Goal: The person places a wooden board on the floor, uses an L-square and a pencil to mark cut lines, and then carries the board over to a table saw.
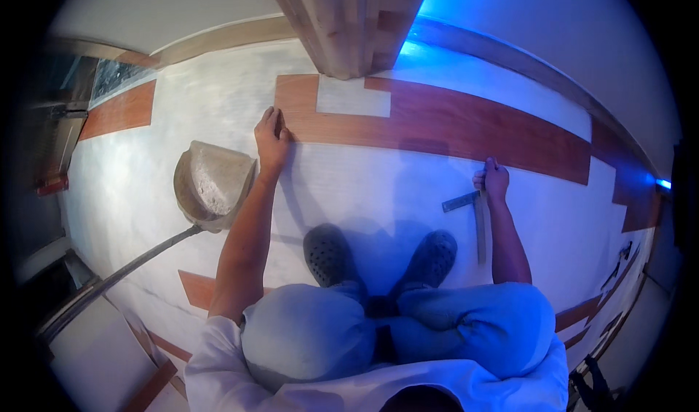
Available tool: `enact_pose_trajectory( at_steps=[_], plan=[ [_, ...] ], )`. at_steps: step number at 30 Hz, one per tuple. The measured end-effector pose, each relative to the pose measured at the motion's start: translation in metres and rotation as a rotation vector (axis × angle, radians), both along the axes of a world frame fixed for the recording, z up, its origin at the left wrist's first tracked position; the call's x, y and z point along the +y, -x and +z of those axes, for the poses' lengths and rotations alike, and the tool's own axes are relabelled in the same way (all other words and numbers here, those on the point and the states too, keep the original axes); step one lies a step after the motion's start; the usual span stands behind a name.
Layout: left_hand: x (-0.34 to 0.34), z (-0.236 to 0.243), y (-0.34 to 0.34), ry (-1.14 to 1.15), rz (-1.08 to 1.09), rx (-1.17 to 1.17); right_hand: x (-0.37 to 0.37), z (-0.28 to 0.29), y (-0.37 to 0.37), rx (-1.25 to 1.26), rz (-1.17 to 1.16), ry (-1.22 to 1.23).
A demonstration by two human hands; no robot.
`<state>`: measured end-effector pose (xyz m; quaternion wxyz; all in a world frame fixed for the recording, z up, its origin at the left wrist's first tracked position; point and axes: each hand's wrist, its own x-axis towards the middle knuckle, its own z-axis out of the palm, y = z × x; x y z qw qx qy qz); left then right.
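A long reddish-brown wood-look floor plank [437,124] with a rectangular notch lies on the pale floor, below the wooden post. My left hand [272,139] is closed at its left end, fingertips against the corner edge. Closer to the plank's right end, my right hand [494,182] is curled, with the thumb at the near edge; its other fingers are folded and partly hidden. Just below that hand rests a try square [479,226], one arm pointing left and the other toward me. A dustpan [217,182] with pale debris stands left of my left forearm.
The wooden post [338,26] comes down to the floor ahead, beside the notch. More brown planks [120,110] lie at the left and right [633,186]. The dustpan's long handle [120,273] runs to the lower left. Baseboard [226,37] follows the wall; blue light falls from the right.
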<state>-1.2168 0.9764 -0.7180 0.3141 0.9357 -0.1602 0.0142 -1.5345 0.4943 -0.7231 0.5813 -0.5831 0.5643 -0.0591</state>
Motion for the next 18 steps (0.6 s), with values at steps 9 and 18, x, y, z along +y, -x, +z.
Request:
enact_pose_trajectory(
  at_steps=[9,18],
  plan=[
    [-0.002,0.001,0.001,-0.022,-0.021,0.03,0.006,0.02,-0.008,0.021,-0.01,0.041],
    [-0.002,-0.007,-0.001,0.08,-0.066,0.02,0.005,0.023,-0.007,0.03,0.004,0.026]
  ],
)
